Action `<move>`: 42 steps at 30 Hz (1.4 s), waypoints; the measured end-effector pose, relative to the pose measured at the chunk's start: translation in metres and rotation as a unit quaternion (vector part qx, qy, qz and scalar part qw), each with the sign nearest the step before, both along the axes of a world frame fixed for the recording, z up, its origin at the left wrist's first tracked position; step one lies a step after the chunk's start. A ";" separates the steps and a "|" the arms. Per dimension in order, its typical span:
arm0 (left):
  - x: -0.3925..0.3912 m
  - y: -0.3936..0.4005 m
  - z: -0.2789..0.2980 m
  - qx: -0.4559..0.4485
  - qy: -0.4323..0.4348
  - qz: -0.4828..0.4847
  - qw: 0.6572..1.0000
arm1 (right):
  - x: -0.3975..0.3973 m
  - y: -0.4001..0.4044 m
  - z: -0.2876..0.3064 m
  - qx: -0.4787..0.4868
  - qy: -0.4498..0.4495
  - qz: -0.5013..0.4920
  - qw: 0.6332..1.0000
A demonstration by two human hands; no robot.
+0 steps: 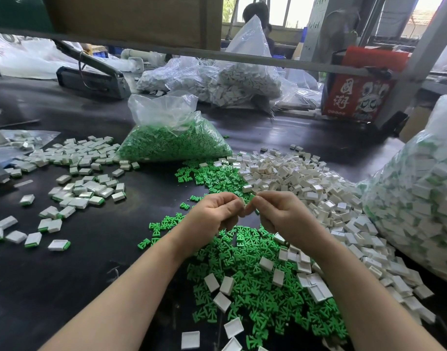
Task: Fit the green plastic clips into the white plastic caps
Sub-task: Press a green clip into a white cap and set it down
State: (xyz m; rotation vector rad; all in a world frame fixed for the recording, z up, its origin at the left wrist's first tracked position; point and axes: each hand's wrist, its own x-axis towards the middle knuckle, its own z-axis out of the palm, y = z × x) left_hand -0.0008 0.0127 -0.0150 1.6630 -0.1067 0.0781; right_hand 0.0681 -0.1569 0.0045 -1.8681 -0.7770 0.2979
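Observation:
My left hand (215,216) and my right hand (278,214) meet fingertip to fingertip above the dark table. Between them sits a small white cap (243,200) pinched by the left fingers, and a green clip (252,198) pinched by the right fingers; both pieces are mostly hidden. Below the hands lies a heap of loose green clips (255,274) with a few white caps on top. A pile of empty white caps (306,181) spreads to the right.
Assembled white-and-green pieces (78,173) lie scattered on the left. A clear bag of green clips (171,140) stands behind the hands, a large bag of finished pieces (420,198) at the right, bags of white caps (232,79) and a red box (356,97) at the back.

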 end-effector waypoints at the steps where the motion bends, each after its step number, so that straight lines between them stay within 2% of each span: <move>1: 0.001 0.001 -0.001 -0.005 0.001 0.009 1.000 | 0.002 0.000 0.000 0.001 -0.008 -0.020 1.000; 4: 0.002 0.003 -0.004 -0.012 0.000 0.021 1.000 | 0.002 0.001 0.000 0.045 -0.003 -0.046 0.998; 10: 0.004 0.002 -0.004 -0.028 -0.004 0.022 0.999 | -0.006 0.008 0.001 0.139 0.049 -0.015 0.989; 17: 0.003 0.001 -0.002 -0.015 -0.011 0.028 0.999 | -0.007 0.013 -0.004 0.143 0.052 -0.013 0.988; 24: 0.001 -0.002 0.000 0.000 -0.018 0.030 0.999 | -0.011 0.020 -0.007 0.203 0.055 -0.029 0.977; 34: 0.001 -0.002 0.001 -0.012 -0.037 0.039 0.998 | -0.014 0.021 -0.009 0.198 0.063 -0.023 0.978; 39: 0.001 0.001 -0.001 0.032 -0.043 0.044 0.998 | -0.015 0.020 -0.007 0.166 0.011 -0.038 0.985; 42: 0.001 0.001 -0.002 0.045 -0.045 0.045 0.997 | -0.017 0.020 -0.009 0.168 0.008 -0.048 0.985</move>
